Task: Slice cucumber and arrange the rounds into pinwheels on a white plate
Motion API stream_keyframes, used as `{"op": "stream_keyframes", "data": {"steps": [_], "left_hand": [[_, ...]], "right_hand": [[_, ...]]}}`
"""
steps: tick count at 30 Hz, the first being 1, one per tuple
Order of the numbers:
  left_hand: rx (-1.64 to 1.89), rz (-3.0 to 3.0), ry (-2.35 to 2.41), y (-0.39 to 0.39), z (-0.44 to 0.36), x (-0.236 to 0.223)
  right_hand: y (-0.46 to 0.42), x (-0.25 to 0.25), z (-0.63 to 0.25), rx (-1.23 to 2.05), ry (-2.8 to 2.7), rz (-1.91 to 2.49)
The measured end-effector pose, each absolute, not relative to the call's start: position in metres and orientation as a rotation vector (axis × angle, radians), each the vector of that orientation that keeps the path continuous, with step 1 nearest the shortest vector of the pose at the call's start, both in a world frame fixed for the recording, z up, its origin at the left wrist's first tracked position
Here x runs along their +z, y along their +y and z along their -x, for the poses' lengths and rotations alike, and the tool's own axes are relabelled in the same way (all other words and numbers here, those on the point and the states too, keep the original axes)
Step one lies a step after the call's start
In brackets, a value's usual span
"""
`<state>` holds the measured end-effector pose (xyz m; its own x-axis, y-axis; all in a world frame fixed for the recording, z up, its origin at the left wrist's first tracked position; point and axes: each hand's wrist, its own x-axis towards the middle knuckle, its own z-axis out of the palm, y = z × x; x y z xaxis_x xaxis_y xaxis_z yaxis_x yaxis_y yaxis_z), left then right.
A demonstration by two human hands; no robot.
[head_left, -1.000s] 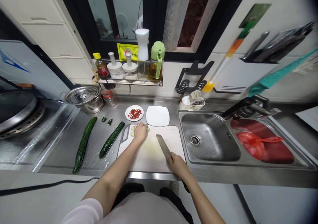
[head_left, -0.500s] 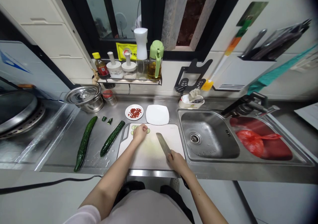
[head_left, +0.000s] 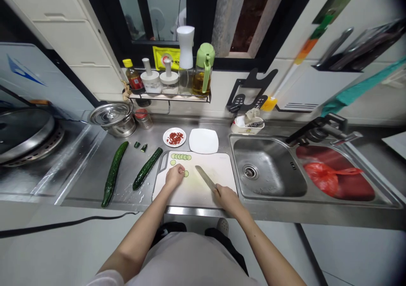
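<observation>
A white cutting board [head_left: 209, 180] lies on the steel counter in front of me. Several cucumber slices [head_left: 181, 156] sit in a row along its far edge. My left hand [head_left: 174, 176] rests on the board with fingers curled, touching a cucumber slice [head_left: 186, 174] at its fingertips. My right hand [head_left: 226, 197] grips the handle of a knife [head_left: 204, 177], whose blade points up-left over the board. Left of the board lie a half cucumber [head_left: 147, 168] and a whole cucumber [head_left: 114, 172].
A small plate of red chilli pieces [head_left: 174, 137] and a white square plate [head_left: 203, 141] stand behind the board. Two cucumber ends [head_left: 140, 146], a steel pot [head_left: 112, 119], a condiment shelf [head_left: 168, 93], and a double sink [head_left: 269, 174] with a red bag [head_left: 323, 177] surround it.
My left hand has drawn back from the far edge of the board toward me, uncovering the row of cucumber slices. The knife hand has barely shifted.
</observation>
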<state>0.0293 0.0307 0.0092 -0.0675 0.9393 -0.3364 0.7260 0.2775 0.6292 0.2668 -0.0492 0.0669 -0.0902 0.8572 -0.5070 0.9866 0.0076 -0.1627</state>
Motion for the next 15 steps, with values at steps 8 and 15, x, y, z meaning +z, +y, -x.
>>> {"op": "stream_keyframes", "data": {"steps": [8,15], "left_hand": [[0.306,-1.52,1.867,0.022,-0.023,0.012],[0.339,-1.512,1.914,0.024,-0.02,0.006]], "right_hand": [[-0.059,0.079,-0.252,-0.696,2.119,-1.749],[-0.06,0.082,-0.245,-0.678,2.132,-1.688]]}}
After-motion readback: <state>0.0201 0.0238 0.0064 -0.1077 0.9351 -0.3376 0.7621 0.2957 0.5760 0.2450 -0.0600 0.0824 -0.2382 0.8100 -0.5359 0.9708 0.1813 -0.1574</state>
